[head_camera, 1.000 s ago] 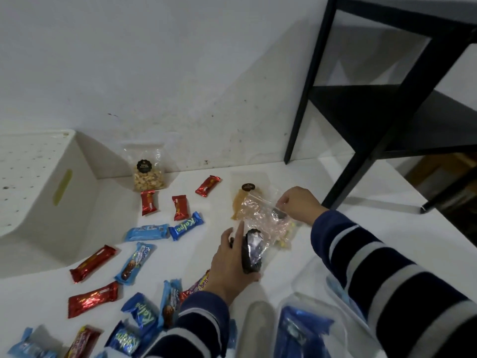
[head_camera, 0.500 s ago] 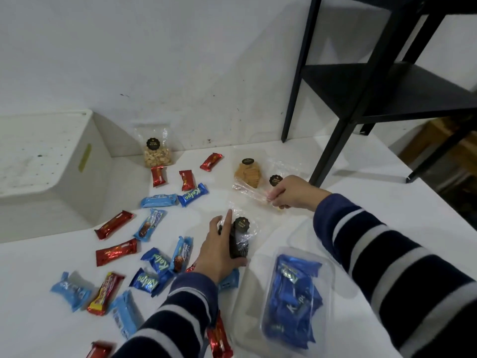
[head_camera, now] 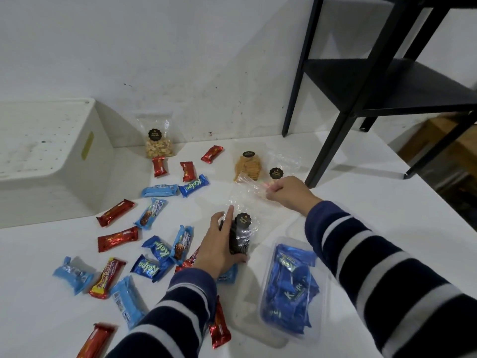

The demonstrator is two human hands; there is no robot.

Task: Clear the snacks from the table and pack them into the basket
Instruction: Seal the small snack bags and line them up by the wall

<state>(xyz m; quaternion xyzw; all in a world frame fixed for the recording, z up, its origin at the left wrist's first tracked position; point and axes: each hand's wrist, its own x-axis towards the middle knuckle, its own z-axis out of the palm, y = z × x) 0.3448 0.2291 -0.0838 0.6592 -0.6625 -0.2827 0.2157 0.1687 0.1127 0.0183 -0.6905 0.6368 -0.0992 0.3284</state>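
Since the earlier frames the view has dropped and pulled back, so more of the desk (head_camera: pixel 361 202) shows. The right hand (head_camera: pixel 286 192) has gone from lifting a pinkish clear bag to pinching the clear bag top (head_camera: pixel 249 186) low near the desk. The left hand (head_camera: pixel 219 246) stays wrapped on the dark cookie bag (head_camera: pixel 240 236). Left grip: fingers and thumb curled round the lower body of that bag, index finger stretched up along the plastic. Right grip: narrow pinch on crinkled clear film; whether this film belongs to the dark cookie bag or to a separate pack, I cannot tell. The white basket (head_camera: pixel 51 151) stands at the far left against the wall, well apart from both hands. Loose bars, red (head_camera: pixel 115 212) and blue (head_camera: pixel 192 186), lie scattered between basket and hands; a clear tray of blue packs (head_camera: pixel 287 288) sits just beside the right sleeve. The nut bag (head_camera: pixel 158 143) and cracker bag (head_camera: pixel 248 166) stand near the wall. Judgement: packing has barely started. Risks: thin film slipping from the pinch, cookies cracking under a tight squeeze, and a sleeve sweeping bars off the desk on the way across to the basket.
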